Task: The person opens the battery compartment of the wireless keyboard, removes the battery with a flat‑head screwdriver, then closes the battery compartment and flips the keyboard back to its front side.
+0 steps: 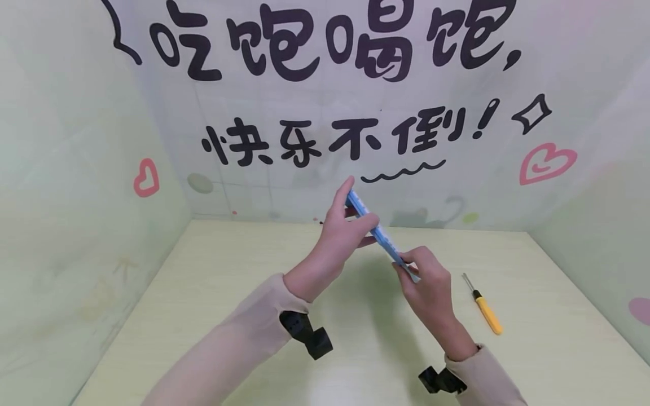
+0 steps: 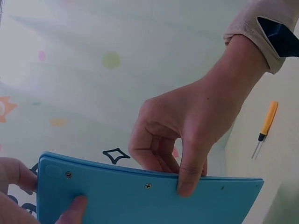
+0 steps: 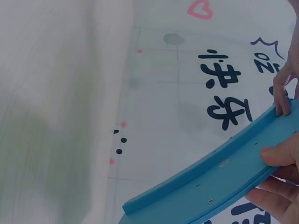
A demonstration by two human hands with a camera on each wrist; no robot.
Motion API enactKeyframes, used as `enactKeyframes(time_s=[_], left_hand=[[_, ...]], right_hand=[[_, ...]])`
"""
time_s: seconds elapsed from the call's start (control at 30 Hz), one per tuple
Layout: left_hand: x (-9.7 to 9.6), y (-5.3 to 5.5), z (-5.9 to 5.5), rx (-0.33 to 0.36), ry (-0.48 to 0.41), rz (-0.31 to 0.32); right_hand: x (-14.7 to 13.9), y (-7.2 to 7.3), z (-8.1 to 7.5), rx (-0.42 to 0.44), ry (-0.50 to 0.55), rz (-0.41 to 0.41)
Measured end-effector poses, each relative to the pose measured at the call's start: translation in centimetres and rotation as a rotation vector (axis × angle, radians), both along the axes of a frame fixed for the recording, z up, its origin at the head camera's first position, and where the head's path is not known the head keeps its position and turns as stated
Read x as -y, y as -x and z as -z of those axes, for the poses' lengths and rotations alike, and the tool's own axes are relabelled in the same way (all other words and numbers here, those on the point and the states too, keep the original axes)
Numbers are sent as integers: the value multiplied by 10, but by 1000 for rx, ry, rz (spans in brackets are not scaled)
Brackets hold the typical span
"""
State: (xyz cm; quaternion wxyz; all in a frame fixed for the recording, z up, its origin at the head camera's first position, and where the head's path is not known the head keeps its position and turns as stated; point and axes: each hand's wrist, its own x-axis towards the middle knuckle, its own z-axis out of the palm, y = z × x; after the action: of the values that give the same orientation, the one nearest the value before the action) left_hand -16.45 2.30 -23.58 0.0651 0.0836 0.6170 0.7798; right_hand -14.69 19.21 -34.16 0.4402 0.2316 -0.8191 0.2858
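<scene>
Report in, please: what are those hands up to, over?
Left hand and right hand both gripping blue panel. Panel slanted, off the table. Yellow screwdriver lying right of right hand, not in the way.

Blue panel (image 2: 135, 205), spanning left grip (image 1: 339, 234) to right grip (image 1: 429, 282): smooth plastic, soft sheen. Screw (image 2: 148, 185) near right grip's thumb: bright metal. Screwdriver (image 1: 482, 306), out to the right of right grip: handle smooth yellow plastic, shaft bare metal. Worktop (image 1: 228, 270) below both grips: smooth, faint sheen; wood or laminate, cannot tell. Cuff (image 2: 254, 42) behind right grip: matt ribbed cloth.
</scene>
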Motion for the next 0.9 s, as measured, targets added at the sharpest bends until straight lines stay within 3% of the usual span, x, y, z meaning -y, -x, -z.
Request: enactKeyframes(time_s=[0.3,0.47,0.9], left_hand=[[-17,0,-4,-52,-13,-18],[-24,0,-5,-43,-2,-47],[-36,-3,-4,-95,-85,-116]], right_hand=[[-4,-3,-6,9,39,28],[-3,-3,-6,9,77,35],[-6,-2,-8,20,138,81]])
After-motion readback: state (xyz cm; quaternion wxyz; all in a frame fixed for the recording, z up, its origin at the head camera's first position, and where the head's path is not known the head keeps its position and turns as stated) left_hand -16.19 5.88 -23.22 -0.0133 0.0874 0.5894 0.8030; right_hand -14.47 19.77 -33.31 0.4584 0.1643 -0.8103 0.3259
